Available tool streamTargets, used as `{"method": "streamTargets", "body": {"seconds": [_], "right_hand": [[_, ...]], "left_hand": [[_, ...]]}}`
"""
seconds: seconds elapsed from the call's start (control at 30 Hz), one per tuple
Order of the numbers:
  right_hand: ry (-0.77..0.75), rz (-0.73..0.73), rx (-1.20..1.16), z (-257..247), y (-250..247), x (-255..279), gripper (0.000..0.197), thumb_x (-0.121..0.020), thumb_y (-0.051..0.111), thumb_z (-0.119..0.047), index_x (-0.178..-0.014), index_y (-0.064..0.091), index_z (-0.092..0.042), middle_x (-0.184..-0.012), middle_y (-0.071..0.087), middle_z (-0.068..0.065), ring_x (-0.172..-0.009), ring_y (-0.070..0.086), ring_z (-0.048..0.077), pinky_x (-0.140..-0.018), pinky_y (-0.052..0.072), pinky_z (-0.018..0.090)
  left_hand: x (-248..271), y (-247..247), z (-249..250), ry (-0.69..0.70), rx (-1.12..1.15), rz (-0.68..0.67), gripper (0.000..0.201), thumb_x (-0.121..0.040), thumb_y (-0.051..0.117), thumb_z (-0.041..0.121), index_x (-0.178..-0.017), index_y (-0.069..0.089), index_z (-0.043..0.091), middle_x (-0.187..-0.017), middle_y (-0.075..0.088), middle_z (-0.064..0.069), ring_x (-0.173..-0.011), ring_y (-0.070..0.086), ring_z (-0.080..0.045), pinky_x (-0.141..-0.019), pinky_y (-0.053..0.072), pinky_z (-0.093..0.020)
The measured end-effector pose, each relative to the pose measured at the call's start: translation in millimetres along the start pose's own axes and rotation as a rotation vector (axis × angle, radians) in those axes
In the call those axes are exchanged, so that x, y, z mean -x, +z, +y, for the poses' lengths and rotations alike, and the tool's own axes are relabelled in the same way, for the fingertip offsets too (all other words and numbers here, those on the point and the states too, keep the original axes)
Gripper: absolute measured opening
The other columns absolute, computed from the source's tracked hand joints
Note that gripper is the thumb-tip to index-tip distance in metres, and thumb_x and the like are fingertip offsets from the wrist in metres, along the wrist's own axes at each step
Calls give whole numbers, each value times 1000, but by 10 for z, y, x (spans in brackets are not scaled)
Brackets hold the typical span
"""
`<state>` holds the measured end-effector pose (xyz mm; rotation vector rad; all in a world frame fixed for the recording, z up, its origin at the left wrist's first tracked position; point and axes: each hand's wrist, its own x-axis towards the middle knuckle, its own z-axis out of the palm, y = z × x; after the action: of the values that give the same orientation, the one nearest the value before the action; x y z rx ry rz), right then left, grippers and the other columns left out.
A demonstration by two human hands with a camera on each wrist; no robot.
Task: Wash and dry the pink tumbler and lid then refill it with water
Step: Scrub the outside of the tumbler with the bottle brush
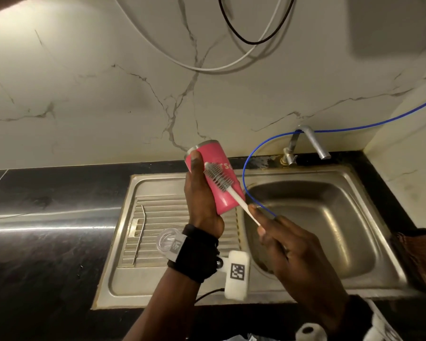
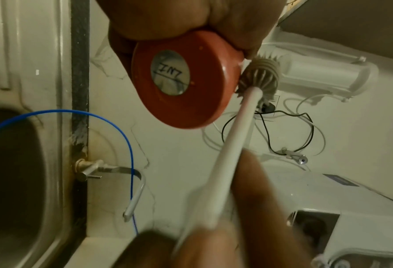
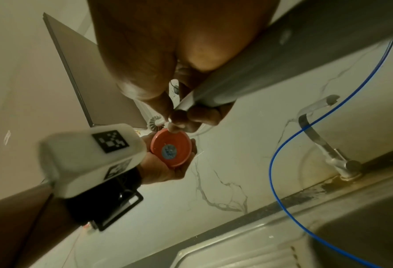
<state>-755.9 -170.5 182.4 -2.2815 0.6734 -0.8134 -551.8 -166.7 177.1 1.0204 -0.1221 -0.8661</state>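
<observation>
The left hand has its fingers wrapped round the pink tumbler, holding it tilted in the air above the seam between drainboard and sink basin, rim pointing far-left, base near-right. The right hand pinches the white handle of a bottle brush — its grey bristles lie against the tumbler's outer wall. On the drainboard, left of the wrist, lie a bent metal straw and the clear lid, apart from each other. A blue tube loops from the tap into the basin, passing just right of the tumbler.
</observation>
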Motion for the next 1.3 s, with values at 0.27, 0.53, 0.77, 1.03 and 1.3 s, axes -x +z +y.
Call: {"method": "streamTargets", "body": {"seconds": [0.27, 0.53, 0.77, 1.03, 1.3], "right_hand": [[0, 8, 30, 57, -75, 152, 52, -99, 57, -17, -148, 54, -33, -87, 57, -10, -71, 60, 6, -67, 46, 17], [5, 36, -10, 24, -50, 143, 48, -102, 53, -23, -149, 53, -32, -83, 55, -10, -69, 58, 8, -65, 46, 21], [-26, 123, 12, -55, -20, -166, 50, -98, 57, -12, -146, 57, -23, -90, 63, -7, -78, 61, 5, -76, 48, 17], [25, 44, -42, -8, -47, 102, 50, -103, 50, -28, -152, 47, -39, -87, 60, -7, -77, 63, 10, -72, 49, 24], [15, 137, -6, 18, -119, -85, 52, -99, 55, -13, -149, 52, -26, -85, 59, -9, -76, 60, 1, -74, 46, 12]], "left_hand": [[-8, -56, 116, 53, 52, -2, 81, -89, 62, 75, -142, 60, 14, -108, 73, -15, -93, 70, -33, -88, 59, -54], [-83, -32, 273, 100, 62, -8, 72, -99, 57, 71, -143, 60, 14, -111, 71, -14, -97, 69, -32, -89, 59, -51], [18, 104, 264, 63, 71, -71, 75, -97, 57, 72, -145, 60, 14, -113, 73, -13, -99, 71, -30, -93, 60, -51], [-32, 4, 314, 68, 90, -33, 73, -100, 54, 71, -144, 61, 14, -115, 72, -14, -99, 71, -29, -93, 61, -52], [208, 168, 88, -35, 74, -147, 73, -101, 47, 67, -149, 58, 13, -110, 75, -8, -87, 74, -20, -71, 62, -36]]}}
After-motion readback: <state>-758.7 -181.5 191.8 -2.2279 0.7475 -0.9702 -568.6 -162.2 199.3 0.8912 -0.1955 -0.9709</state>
